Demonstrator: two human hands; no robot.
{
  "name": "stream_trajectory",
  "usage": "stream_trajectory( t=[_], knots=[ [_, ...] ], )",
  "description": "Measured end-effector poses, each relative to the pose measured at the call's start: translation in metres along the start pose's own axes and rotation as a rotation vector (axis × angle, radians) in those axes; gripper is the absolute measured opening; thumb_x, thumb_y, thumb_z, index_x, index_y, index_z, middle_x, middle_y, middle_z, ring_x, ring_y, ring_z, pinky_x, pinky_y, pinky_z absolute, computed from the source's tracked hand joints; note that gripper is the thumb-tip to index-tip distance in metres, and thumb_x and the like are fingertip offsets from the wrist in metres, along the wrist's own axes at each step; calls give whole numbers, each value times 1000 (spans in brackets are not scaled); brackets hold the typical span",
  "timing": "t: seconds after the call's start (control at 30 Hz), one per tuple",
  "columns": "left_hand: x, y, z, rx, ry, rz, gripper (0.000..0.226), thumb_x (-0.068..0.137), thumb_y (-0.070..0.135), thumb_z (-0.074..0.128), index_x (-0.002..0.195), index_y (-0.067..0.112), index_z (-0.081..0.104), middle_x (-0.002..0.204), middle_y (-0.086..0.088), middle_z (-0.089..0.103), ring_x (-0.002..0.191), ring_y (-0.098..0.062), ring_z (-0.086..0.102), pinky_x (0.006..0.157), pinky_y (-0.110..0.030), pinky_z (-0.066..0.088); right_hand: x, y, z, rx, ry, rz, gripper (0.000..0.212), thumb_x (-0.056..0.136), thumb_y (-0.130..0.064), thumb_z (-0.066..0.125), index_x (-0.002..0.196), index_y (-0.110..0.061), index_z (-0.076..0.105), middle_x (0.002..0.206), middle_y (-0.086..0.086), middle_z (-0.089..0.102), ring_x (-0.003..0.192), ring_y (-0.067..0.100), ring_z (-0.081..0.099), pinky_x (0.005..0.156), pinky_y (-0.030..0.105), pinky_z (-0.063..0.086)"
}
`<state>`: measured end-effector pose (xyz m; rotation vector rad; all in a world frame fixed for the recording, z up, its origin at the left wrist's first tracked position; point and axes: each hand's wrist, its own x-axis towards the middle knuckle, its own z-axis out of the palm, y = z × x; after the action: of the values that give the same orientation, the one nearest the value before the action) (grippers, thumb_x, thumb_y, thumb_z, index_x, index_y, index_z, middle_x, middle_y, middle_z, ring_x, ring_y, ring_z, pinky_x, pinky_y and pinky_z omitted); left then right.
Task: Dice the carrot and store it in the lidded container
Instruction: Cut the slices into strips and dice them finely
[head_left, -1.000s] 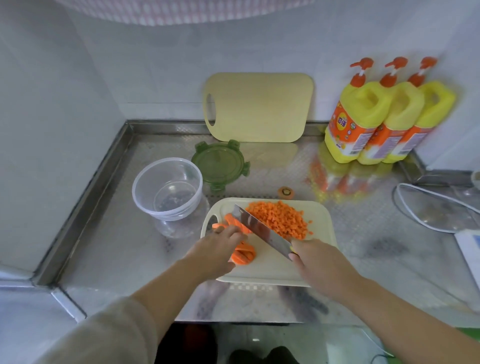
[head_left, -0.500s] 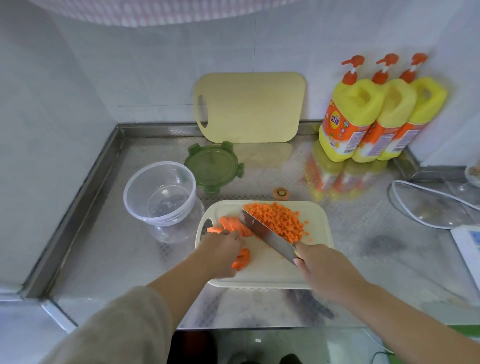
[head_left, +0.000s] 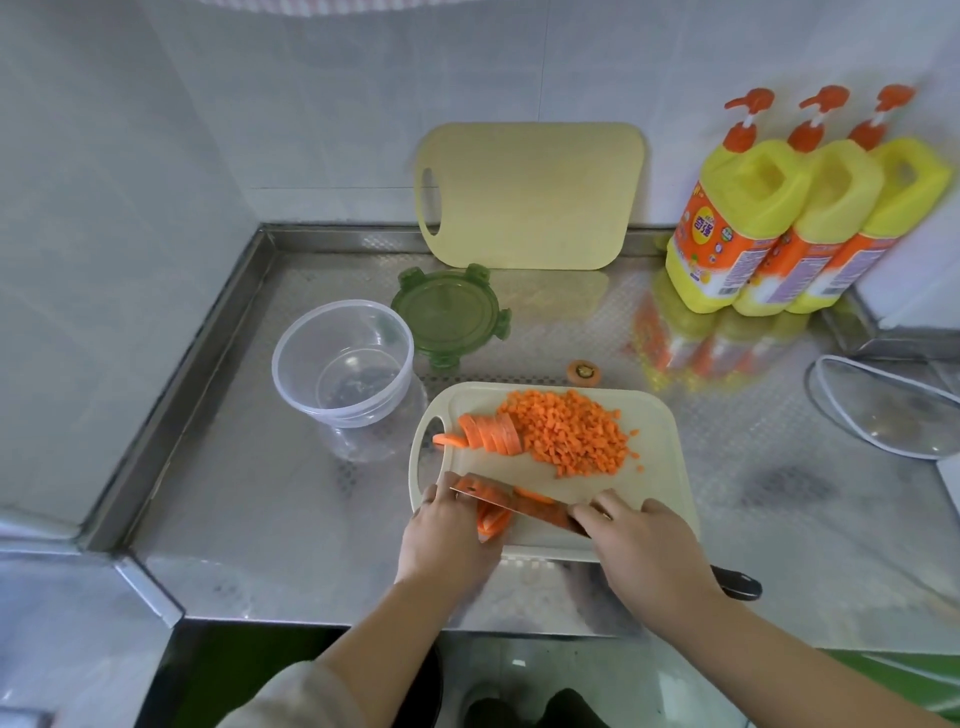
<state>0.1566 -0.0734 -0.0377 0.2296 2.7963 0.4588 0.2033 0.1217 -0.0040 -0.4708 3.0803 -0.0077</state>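
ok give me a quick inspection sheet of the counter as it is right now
surface: steel counter, raised rim, dark smudge right of the board
job's things: cutting board carries a diced carrot pile, a row of carrot slices and a carrot piece under the knife; clear container empty, green lid off, lying beside it
clutter: carrot stub behind the board; spare board leaning on the wall; three yellow pump bottles; glass lid at right
grippers: left hand holds the carrot piece; right hand grips the knife
cables: nothing seen for sure; the white loop looks like the glass lid's rim
surroundings: tiled wall, corner at left
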Motion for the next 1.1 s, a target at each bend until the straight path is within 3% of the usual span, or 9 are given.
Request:
stream_trajectory(
  t=[0.17,0.33,0.43,0.53,0.6,0.77,0.9,1.0,1.1],
  knots=[
    [2,-8,-6,-30,12,-12,58,85,54,54,136,28,44,135,9,40,125,-15,40,97,-32,43,-2,2,5,7,56,51,51,31,-15,86,78,-26,70,65,-8,56,43,12,17,38,23,27],
    [16,-39,-55,-459,112,-237,23,88,16,58,109,24,65,106,2,66,84,-12,58,73,-24,42,6,17,-7,8,99,-65,61,39,-6,84,95,-28,72,78,-8,62,43,15,46,44,26,41],
    [28,-33,-76,-460,29,-45,15,90,19,60,101,28,67,90,8,66,78,-10,60,73,-24,44,15,19,-14,-1,97,-198,55,45,-10,85,96,-29,73,84,-9,65,53,12,57,53,25,46],
    [27,-7,-71,-257,-255,238,18,89,29,64,107,28,67,96,17,60,83,-3,53,78,-18,39,22,15,-16,-49,54,-308,51,50,-8,82,92,-33,69,85,-11,63,51,10,55,61,25,29],
    [27,1,-59,-123,-314,287,20,91,31,61,109,26,68,104,14,64,89,-3,54,82,-16,33,25,13,-18,-80,30,-345,50,44,-7,83,83,-34,65,80,-11,60,48,10,52,62,27,17],
    [31,-5,-42,-188,-310,215,20,92,25,59,107,18,69,106,4,68,86,-3,54,83,-17,45,26,16,-20,-78,5,-365,52,39,-1,80,76,-32,62,74,-10,58,47,11,50,61,29,18],
    [35,-12,-37,-233,-202,119,17,90,27,61,102,17,70,97,3,67,87,-8,58,84,-21,48,22,25,-19,-64,33,-299,55,49,1,78,91,-33,71,78,-10,61,48,13,51,61,25,25],
    [36,-17,-33,-318,-149,64,18,90,28,63,102,15,69,89,8,61,81,-4,55,70,-6,41,16,37,-19,-47,50,-254,57,50,-1,82,96,-33,73,78,-11,61,45,13,47,62,23,15],
    [34,-22,-30,-421,-97,-33,12,91,21,61,101,20,67,91,9,62,81,-4,55,64,-1,38,6,48,-20,43,81,-165,56,48,-1,86,93,-33,74,79,-14,63,45,10,44,53,20,32]
  ],
)
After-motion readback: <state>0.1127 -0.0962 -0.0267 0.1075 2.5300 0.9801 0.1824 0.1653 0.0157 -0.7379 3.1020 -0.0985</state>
